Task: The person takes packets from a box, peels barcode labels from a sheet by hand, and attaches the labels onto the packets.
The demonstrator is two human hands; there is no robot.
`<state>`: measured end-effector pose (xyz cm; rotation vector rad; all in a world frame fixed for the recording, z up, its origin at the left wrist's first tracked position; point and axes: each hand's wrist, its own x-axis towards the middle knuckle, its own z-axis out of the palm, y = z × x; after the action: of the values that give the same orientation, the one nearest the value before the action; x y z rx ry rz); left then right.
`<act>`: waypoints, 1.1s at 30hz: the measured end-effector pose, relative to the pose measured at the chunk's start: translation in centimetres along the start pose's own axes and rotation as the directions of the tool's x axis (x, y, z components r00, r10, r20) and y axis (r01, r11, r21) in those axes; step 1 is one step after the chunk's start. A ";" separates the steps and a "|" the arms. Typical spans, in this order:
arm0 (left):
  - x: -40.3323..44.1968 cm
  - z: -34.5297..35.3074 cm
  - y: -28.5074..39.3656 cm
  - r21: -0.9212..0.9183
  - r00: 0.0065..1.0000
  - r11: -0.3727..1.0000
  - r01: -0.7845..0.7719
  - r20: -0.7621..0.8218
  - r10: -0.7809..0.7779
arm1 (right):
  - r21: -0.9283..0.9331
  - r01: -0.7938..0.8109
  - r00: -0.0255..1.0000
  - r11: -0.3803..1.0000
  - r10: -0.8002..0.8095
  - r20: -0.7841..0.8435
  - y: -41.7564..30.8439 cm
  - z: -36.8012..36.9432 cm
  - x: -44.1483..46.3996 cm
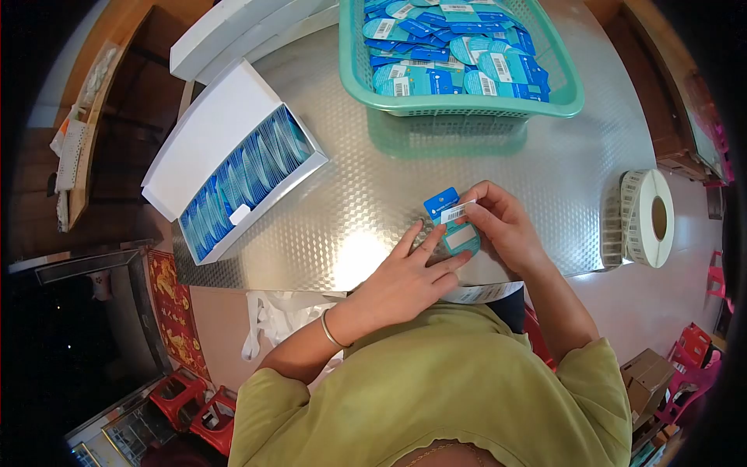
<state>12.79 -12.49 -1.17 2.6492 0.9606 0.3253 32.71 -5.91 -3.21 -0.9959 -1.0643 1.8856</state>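
Note:
A blue and teal card (442, 201) lies on the metal table close to my body. The spread fingers of my left hand (405, 282) rest over its left and lower parts. Between thumb and forefinger, my right hand (502, 226) pinches a white barcode label (455, 212) over the card's middle. Lower on the card is a blank white patch (461, 237). A strip of barcode labels (482, 293) hangs at the table's front edge, just below my hands.
A green basket (467, 107) piled with similar cards stands at the back. An open white box (218, 128) packed with cards sits on the left, with white boxes (257, 31) behind it. A roll of labels (647, 218) stands at the right edge.

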 end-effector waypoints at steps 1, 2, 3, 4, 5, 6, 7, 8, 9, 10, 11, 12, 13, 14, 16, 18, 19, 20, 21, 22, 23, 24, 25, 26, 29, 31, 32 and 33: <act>0.0 -0.1 0.0 0.001 1.000 1.000 0.004 0.004 -0.004 | -0.012 0.010 1.000 1.000 -0.010 -0.009 0.0 0.1 0.0; 0.0 -0.1 0.0 -0.005 1.000 1.000 0.007 0.005 -0.007 | -0.051 0.015 1.000 0.999 -0.015 -0.006 0.1 0.0 -0.1; 0.0 -0.1 0.0 -0.011 1.000 1.000 0.010 0.006 -0.009 | -0.090 0.020 1.000 0.996 -0.020 -0.003 0.3 -0.4 -0.1; 0.0 -0.1 0.0 -0.017 1.000 1.000 0.012 0.007 -0.012 | -0.128 0.026 1.000 0.991 -0.026 0.001 0.4 -0.8 -0.2; 0.0 -0.1 -0.1 -0.022 1.000 1.000 0.011 0.002 -0.011 | -0.194 -0.001 1.000 0.981 -0.003 -0.021 0.2 -0.9 -0.4; 0.0 0.0 -0.2 -0.028 1.000 1.000 0.009 -0.003 -0.009 | -0.258 -0.029 0.999 0.966 0.018 -0.045 0.0 -1.1 -0.6; 0.1 0.0 -0.3 -0.035 1.000 0.999 0.007 -0.008 -0.007 | -0.321 -0.059 0.997 0.945 0.038 -0.071 -0.1 -1.2 -0.8; 0.0 0.1 -0.4 -0.039 1.000 0.999 0.000 -0.013 -0.001 | -0.356 -0.056 0.996 0.933 0.029 -0.081 0.0 -1.3 -1.0; 0.0 0.2 -0.6 -0.043 1.000 0.999 -0.007 -0.019 0.006 | -0.391 -0.054 0.996 0.919 0.020 -0.090 0.1 -1.3 -1.2; 0.1 0.2 -0.7 -0.047 1.000 0.999 -0.014 -0.026 0.013 | -0.426 -0.052 0.995 0.903 0.010 -0.099 0.2 -1.3 -1.4; 0.1 0.2 -0.8 -0.058 1.000 0.998 -0.012 -0.023 0.011 | -0.458 -0.032 0.996 0.889 -0.013 -0.093 0.1 -1.2 -1.6; 0.2 0.2 -0.8 -0.068 1.000 0.998 -0.010 -0.020 0.009 | -0.488 -0.011 0.996 0.873 -0.035 -0.086 -0.3 -1.0 -1.8; 0.2 0.2 -0.9 -0.078 1.000 0.997 -0.008 -0.017 0.007 | -0.517 0.009 0.995 0.856 -0.058 -0.079 -0.5 -0.9 -1.9; 0.2 0.2 -0.9 -0.083 1.000 0.997 -0.008 -0.013 0.007 | -0.516 0.008 0.995 0.857 -0.058 -0.081 -0.4 -0.9 -1.9; 0.1 0.1 -1.0 -0.092 1.000 0.996 -0.006 -0.005 0.006 | -0.513 0.007 0.995 0.858 -0.059 -0.085 -0.2 -1.1 -1.8; 0.1 0.2 -1.1 -0.097 1.000 0.995 -0.007 -0.005 0.006 | -0.530 0.005 0.996 0.848 -0.052 -0.074 -0.2 -1.1 -1.7; 0.1 0.3 -1.1 -0.100 1.000 0.995 -0.006 -0.004 0.006 | -0.539 0.003 0.997 0.842 -0.048 -0.068 -0.2 -1.1 -1.6; 0.0 0.3 -1.1 -0.100 1.000 0.995 -0.007 -0.007 0.006 | -0.539 0.002 0.997 0.842 -0.043 -0.065 -0.3 -1.1 -1.6; 0.0 0.2 -1.1 -0.100 1.000 0.995 -0.008 -0.009 0.007 | -0.538 0.000 0.997 0.843 -0.039 -0.061 -0.3 -1.2 -1.5; 0.0 0.2 -1.1 -0.100 1.000 0.995 -0.010 -0.011 0.009 | -0.538 -0.002 0.998 0.843 -0.035 -0.058 -0.3 -1.2 -1.5; 0.0 0.2 -1.2 -0.101 1.000 0.995 -0.010 -0.010 0.009 | -0.541 -0.003 0.998 0.841 -0.032 -0.056 -0.3 -1.2 -1.5; 0.0 0.3 -1.2 -0.101 1.000 0.995 -0.011 -0.009 0.010 | -0.545 -0.004 0.998 0.839 -0.030 -0.054 -0.3 -1.2 -1.5; 0.0 0.3 -1.2 -0.102 1.000 0.995 -0.012 -0.007 0.012 | -0.548 -0.005 0.998 0.837 -0.028 -0.052 -0.3 -1.2 -1.5; 0.0 0.3 -1.2 -0.101 1.000 0.995 -0.013 -0.007 0.012 | -0.551 -0.008 0.998 0.835 -0.027 -0.056 -0.3 -1.2 -1.5; 0.0 0.3 -1.2 -0.101 1.000 0.995 -0.016 -0.011 0.015 | -0.560 -0.018 0.998 0.828 -0.023 -0.066 -0.3 -1.0 -1.6; 0.0 0.3 -1.2 -0.100 1.000 0.995 -0.018 -0.020 0.017 | -0.566 -0.024 0.997 0.824 -0.019 -0.070 -0.5 -0.8 -1.6; 0.0 0.3 -1.2 -0.098 1.000 0.995 -0.020 -0.021 0.018 | -0.570 -0.019 0.997 0.821 -0.025 -0.070 -0.5 -0.8 -1.6; 0.0 0.4 -1.2 -0.096 1.000 0.995 -0.021 -0.022 0.019 | -0.574 -0.015 0.997 0.819 -0.031 -0.070 -0.4 -0.8 -1.6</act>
<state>12.16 -11.72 -1.94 2.5743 0.9023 0.3943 34.17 -6.89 -2.76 -1.3785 -1.6409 1.5178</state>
